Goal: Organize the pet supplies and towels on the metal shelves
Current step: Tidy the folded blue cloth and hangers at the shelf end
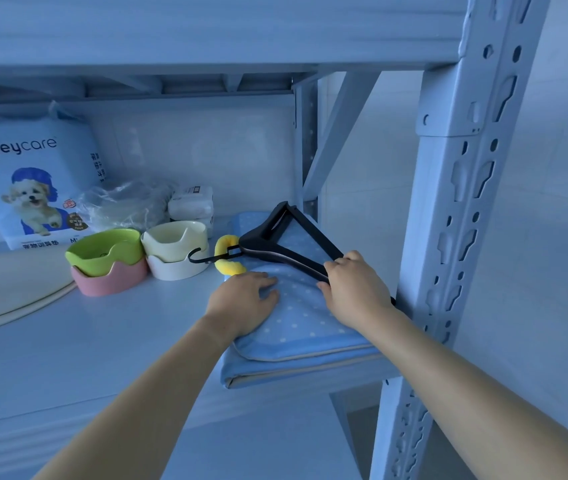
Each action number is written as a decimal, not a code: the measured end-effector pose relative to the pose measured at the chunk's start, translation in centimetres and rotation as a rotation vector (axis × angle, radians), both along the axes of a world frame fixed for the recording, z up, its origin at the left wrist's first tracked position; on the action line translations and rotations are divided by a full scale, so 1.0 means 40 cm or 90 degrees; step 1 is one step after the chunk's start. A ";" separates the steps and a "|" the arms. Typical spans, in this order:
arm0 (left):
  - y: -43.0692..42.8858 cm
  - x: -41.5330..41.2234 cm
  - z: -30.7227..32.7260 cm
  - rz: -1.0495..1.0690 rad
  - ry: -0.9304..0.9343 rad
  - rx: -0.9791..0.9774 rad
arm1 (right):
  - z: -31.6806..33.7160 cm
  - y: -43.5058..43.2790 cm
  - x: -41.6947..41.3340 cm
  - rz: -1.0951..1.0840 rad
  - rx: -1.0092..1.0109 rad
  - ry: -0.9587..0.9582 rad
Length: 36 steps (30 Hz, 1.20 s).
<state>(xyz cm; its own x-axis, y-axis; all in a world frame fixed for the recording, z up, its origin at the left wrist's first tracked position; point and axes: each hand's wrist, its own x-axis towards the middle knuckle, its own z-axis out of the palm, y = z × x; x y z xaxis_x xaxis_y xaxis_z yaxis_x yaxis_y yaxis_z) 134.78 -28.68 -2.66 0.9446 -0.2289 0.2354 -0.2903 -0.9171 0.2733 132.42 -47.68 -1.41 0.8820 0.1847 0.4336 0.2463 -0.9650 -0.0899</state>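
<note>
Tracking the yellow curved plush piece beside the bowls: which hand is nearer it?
Left. The left hand rests on the blue dotted folded towel just in front of the yellow curved plush piece; the right hand grips the black plastic hanger farther right.

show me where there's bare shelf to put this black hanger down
Bare shelf lies in front of the stacked bowls, between the round mat and the folded blue towel. The back is crowded: honeycare pack, plastic bag, wipes packs.
</note>
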 end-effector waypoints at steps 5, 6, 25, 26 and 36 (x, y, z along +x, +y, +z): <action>0.003 0.010 0.000 -0.005 0.008 0.004 | 0.005 0.005 -0.007 -0.014 0.024 0.026; 0.003 0.008 0.001 -0.007 0.009 0.008 | 0.007 0.008 -0.009 -0.019 0.032 0.032; -0.004 0.028 0.021 -0.023 -0.004 0.065 | 0.042 0.015 -0.040 -0.119 0.072 0.070; -0.005 0.032 0.020 -0.021 0.000 0.062 | 0.043 0.014 -0.037 -0.126 0.070 0.070; -0.012 0.095 0.016 -0.026 0.014 0.053 | 0.037 0.007 0.019 -0.149 0.056 0.067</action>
